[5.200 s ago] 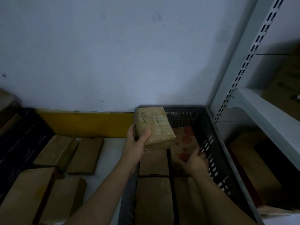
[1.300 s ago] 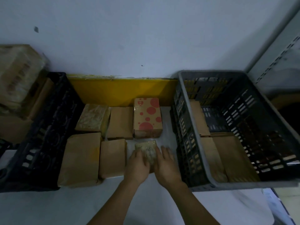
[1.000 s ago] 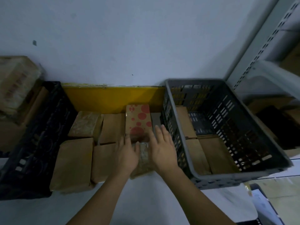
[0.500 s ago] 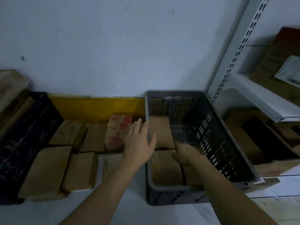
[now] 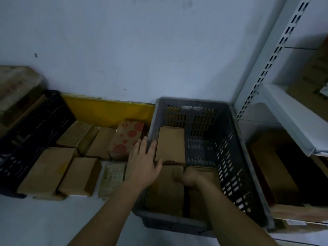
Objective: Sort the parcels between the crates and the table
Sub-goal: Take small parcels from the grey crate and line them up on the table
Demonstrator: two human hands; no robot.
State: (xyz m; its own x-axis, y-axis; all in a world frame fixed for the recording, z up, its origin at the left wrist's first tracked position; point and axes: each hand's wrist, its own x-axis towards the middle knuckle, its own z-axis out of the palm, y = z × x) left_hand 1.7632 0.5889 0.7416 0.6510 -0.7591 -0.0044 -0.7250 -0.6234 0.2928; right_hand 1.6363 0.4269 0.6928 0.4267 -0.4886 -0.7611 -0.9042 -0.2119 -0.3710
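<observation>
Using the grey crate point(image 5: 229, 157) as the landmark: way off to its left there's a black crate point(image 5: 30, 139) at the counter's point(image 5: 44, 222) far edge, up against the wall. Between the two crates a bunch of brown parcels sit on the counter, a big one point(image 5: 47, 170) next to the black crate, a smaller one point(image 5: 79, 176) beside it, then a taped-up parcel point(image 5: 112, 178) closer to the grey crate. Behind those, right beside the grey crate's left wall, is a red-dotted parcel point(image 5: 126, 139). The left hand point(image 5: 143, 164) rests over the grey crate's left rim, fingers point(image 5: 150, 148) spread flat and loose, not holding anything. Inside the crate a brown box point(image 5: 171, 145) sits toward the back left, touching that hand's fingertips. The right hand point(image 5: 190, 178) is down in the crate on the front parcels point(image 5: 166, 196), curled and blurry, so I can't tell if it's actually gripping one. Right of the crate is a white metal shelf point(image 5: 291, 118).
</observation>
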